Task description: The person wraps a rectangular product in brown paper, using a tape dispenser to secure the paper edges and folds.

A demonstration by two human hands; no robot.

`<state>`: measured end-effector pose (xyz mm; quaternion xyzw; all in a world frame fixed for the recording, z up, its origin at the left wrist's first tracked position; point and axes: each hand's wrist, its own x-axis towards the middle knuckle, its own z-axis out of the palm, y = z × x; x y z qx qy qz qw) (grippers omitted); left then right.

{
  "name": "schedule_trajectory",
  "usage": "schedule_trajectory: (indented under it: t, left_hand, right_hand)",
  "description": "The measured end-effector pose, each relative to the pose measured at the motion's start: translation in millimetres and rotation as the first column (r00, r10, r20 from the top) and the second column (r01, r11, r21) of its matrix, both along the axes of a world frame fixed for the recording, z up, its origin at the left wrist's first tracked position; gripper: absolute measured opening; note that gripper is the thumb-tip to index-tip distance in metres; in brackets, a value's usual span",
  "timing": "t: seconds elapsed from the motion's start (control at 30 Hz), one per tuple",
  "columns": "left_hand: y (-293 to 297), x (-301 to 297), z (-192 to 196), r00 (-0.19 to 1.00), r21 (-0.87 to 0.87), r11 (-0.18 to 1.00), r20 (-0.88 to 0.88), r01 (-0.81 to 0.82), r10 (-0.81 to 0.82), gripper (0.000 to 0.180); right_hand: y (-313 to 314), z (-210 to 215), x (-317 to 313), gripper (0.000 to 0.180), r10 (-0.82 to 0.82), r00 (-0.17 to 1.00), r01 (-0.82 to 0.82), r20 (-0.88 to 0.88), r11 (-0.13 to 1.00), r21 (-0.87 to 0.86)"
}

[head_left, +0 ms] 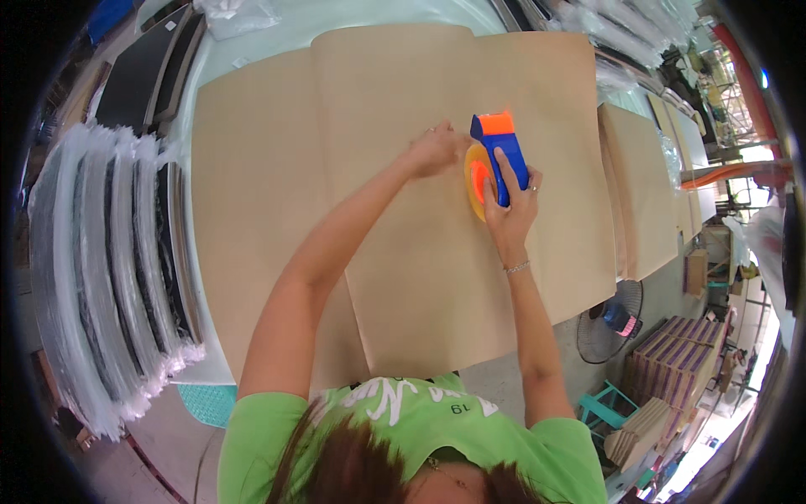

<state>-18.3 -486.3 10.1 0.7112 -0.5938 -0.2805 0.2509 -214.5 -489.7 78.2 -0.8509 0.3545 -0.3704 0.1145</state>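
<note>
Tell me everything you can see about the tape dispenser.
The tape dispenser has a smooth blue body, seemingly plastic, with an orange piece across its far end. On its left side sits a yellowish tape roll around a bright orange hub. The right hand grips it, a finger lying along the blue body, over brown sheeting. Whether it touches the sheeting, or any tape is pulled out, I can't tell.
</note>
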Motion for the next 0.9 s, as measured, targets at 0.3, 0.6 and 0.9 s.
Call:
schedule_trajectory:
  t: [0.3, 0.6, 0.9]
  left_hand:
    - [-61.9, 27.4, 48.3, 0.377, 0.25, 0.962, -0.906, 0.109, 0.193, 0.032]
    - [-64.9, 35.6, 64.9, 0.349, 0.282, 0.945, -0.913, 0.166, 0.211, 0.037]
    - [-69.8, 29.8, 44.1, 0.217, 0.327, 0.933, -0.932, 0.149, 0.291, 0.039]
  right_hand:
    - [-1.3, 0.1, -3.7, 0.053, 0.018, 1.0, -0.018, 0.008, 1.0, 0.022]
    - [-0.1, 8.4, -4.4, 0.048, 0.035, 0.999, -0.034, -0.007, 0.995, 0.094]
    - [-0.1, 5.5, -5.1, 0.045, 0.048, 0.999, -0.048, 0.012, 0.996, 0.069]
